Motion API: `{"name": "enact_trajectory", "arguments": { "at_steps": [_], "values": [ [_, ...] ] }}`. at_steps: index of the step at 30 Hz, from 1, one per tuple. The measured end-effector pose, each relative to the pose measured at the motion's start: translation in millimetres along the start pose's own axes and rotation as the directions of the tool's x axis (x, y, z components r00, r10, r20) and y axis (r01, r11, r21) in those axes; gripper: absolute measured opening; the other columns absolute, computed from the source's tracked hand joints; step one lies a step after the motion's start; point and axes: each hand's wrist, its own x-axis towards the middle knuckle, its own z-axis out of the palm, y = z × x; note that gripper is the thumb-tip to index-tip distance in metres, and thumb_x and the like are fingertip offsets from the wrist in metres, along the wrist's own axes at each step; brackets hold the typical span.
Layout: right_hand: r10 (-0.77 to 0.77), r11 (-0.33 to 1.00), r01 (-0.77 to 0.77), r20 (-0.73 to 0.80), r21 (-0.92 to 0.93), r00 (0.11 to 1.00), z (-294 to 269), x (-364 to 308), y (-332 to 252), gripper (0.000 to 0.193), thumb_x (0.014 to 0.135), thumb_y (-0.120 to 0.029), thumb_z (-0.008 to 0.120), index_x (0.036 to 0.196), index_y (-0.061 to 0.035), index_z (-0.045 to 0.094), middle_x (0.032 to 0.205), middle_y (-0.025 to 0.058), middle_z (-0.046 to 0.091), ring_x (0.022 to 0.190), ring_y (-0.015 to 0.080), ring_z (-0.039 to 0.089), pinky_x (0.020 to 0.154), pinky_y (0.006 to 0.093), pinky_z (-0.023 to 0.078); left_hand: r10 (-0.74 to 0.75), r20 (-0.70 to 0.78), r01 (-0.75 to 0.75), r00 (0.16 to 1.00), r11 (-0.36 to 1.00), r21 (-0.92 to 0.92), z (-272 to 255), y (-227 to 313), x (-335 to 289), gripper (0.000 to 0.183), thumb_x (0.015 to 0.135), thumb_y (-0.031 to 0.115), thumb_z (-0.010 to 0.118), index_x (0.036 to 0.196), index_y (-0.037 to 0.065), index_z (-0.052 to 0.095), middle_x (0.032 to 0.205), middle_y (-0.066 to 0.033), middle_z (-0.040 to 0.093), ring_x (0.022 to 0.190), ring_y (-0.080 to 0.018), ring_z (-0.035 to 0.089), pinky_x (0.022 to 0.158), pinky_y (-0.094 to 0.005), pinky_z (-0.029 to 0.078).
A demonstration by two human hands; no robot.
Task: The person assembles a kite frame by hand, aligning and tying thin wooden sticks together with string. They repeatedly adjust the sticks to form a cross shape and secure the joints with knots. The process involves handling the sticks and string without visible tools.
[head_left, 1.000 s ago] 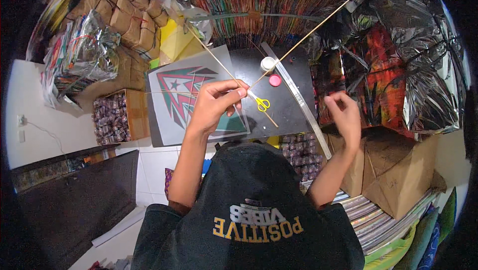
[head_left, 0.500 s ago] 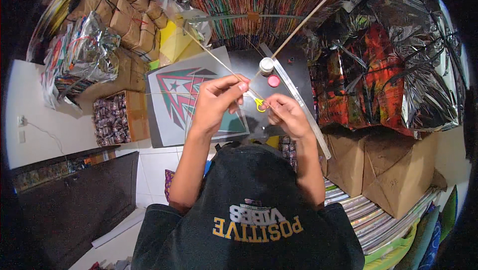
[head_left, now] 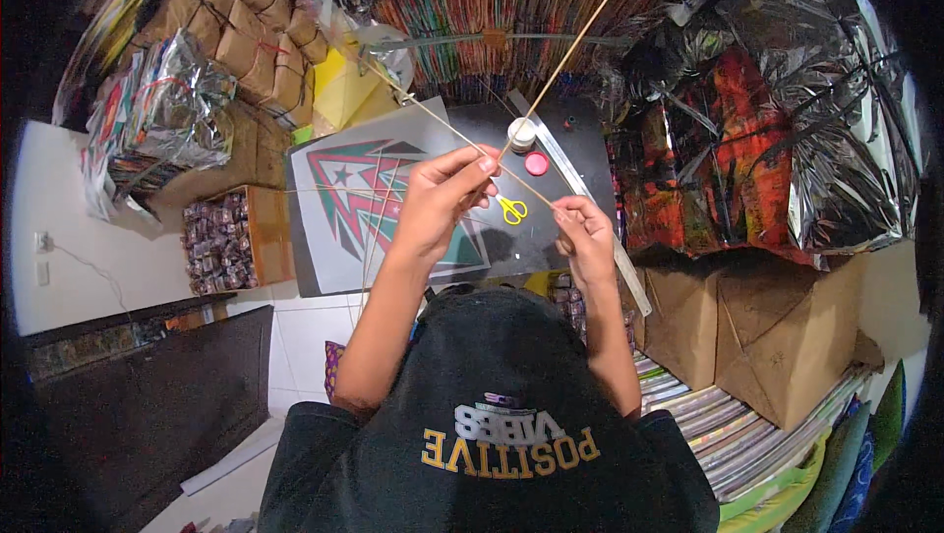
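Note:
My left hand (head_left: 442,194) pinches thin wooden sticks where they cross. One long stick (head_left: 575,49) runs up to the far right, and another stick (head_left: 428,112) slants from the far left down toward my right hand (head_left: 586,238). The fingertips of that hand are closed on the slanting stick's near end. Thinner strips (head_left: 376,223) stretch out left of and below my left wrist. Beneath the hands, yellow-handled scissors (head_left: 512,211) lie on the dark table (head_left: 511,256). Just beyond them are an uncapped white jar (head_left: 522,136) and a pink lid (head_left: 536,163).
A kite-like sheet with red, green and black shapes (head_left: 339,204) covers the table's left side. Along its right lies a long metal ruler (head_left: 600,207). Stacked colourful sheets (head_left: 472,71) stand behind, plastic-wrapped bundles (head_left: 728,149) and cardboard boxes (head_left: 787,336) at right, brown packages (head_left: 241,41) at left.
My right hand has moved right and slightly down, farther from the left hand, holding the slanting stick's end. The long stick has swung a little left and upward.

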Motion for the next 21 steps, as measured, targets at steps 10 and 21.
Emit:
{"name": "enact_trajectory", "arguments": {
  "at_steps": [10,21],
  "values": [
    [-0.031,0.999,0.036,-0.189,0.027,0.981,-18,-6,6,0.011,0.093,-0.01,0.069,0.101,-0.0041,0.066,0.072,-0.0086,0.055,0.05,-0.0025,0.035,0.043,0.0192,0.02,-0.053,0.158,0.062,0.986,0.997,-0.053,28,-37,11,0.024,0.095,0.016,0.069,0.112,0.0,0.069,0.093,-0.0034,0.069,0.078,-0.01,0.064,0.07,-0.0249,0.051],
    [-0.132,0.972,0.131,0.009,-0.197,0.991,4,-7,8,0.013,0.093,-0.011,0.071,0.103,-0.0016,0.071,0.066,-0.0113,0.051,0.055,-0.0033,0.035,0.049,0.0183,0.023,-0.022,-0.004,0.021,1.0,0.994,-0.107,19,-24,19,0.026,0.096,0.019,0.069,0.115,0.002,0.068,0.097,-0.0041,0.07,0.075,-0.0096,0.063,0.062,-0.0244,0.048]
  ]
}}
